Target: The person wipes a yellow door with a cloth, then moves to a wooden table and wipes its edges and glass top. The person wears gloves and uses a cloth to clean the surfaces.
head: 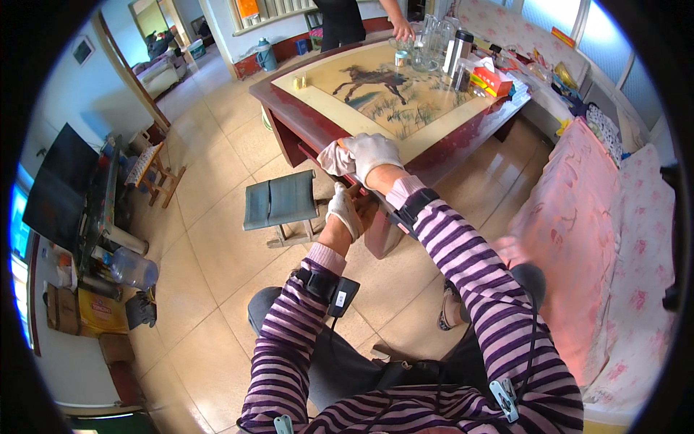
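My right hand [374, 154], in a pale work glove, is at the near edge of a dark red table [341, 120], closed on a bunched light cloth [336, 158]. A bit of orange shows between the glove and the cloth. Just below it, my left hand [347, 211], in a similar glove, is beside the table's side; brown shows next to its fingers, and whether it grips anything is unclear. The glass-like tabletop covers a horse picture [374, 81].
A folding stool [279, 200] stands left of my hands. Another person's hand [402, 28] touches glassware [425, 57] at the table's far side. A tissue box [492, 81] and a flask [461, 51] stand nearby. A pink-covered sofa [569, 244] lies right.
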The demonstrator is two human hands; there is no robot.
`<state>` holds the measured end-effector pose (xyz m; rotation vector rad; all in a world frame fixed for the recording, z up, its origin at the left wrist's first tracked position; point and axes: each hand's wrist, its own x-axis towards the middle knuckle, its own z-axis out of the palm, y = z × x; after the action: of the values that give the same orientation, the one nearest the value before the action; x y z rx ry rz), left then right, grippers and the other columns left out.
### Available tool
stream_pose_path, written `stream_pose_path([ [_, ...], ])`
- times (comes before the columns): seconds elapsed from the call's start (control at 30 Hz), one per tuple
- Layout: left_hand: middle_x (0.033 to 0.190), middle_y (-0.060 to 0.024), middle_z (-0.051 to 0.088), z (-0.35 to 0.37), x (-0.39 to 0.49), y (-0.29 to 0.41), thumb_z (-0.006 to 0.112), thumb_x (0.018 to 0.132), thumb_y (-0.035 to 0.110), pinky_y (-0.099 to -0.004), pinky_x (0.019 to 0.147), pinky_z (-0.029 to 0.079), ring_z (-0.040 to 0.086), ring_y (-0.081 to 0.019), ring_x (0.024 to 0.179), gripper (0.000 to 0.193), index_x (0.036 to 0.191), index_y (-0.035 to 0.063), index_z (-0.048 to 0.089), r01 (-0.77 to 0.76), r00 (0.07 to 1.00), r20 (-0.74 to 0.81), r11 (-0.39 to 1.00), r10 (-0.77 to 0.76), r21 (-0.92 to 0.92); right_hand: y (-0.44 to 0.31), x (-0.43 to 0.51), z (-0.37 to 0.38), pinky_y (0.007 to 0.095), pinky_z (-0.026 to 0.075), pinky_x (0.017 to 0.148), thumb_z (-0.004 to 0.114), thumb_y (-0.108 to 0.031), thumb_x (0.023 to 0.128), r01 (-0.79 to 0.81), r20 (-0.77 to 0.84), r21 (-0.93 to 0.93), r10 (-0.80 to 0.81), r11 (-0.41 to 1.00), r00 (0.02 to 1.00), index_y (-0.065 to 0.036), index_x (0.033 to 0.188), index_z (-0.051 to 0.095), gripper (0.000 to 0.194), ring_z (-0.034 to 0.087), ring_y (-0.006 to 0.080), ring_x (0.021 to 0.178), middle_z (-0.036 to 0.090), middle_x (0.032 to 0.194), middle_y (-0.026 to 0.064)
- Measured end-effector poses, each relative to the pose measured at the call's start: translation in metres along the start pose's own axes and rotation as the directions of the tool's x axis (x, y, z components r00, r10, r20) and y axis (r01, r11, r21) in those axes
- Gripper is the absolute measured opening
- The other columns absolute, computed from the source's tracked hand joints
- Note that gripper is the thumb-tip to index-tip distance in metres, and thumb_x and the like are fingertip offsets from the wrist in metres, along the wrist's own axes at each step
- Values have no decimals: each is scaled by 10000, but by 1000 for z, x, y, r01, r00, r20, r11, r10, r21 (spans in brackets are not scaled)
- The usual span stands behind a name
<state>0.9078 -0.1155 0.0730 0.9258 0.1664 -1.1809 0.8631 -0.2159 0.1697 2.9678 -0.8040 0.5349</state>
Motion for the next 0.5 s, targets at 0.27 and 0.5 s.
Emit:
stream_pose_path([
  [0.27, 1344, -148, 645, -9, -13, 19, 374, 1096, 561, -383, 1038, 533, 630, -262, 1198, 653, 1476, 47, 508, 25, 946, 326, 996, 5, -88, 37, -107, -28, 442, 562, 926, 568, -200, 992, 183, 78, -64, -178, 981, 981, -271, 1300, 681, 335, 659, 301, 1105, 671, 1310, 30],
  [0.5, 1191, -133, 691, -9, -11, 13, 542, 1080, 403, -302, 814, 578, 660, -263, 1032, 392, 1284, 86, 649, 14, 987, 162, 998, -3, -67, 135, -118, -31, 453, 577, 860, 570, -143, 970, -210, -73, -216, 199, 953, 977, -286, 1268, 675, 347, 684, 316, 1005, 695, 1150, 67],
])
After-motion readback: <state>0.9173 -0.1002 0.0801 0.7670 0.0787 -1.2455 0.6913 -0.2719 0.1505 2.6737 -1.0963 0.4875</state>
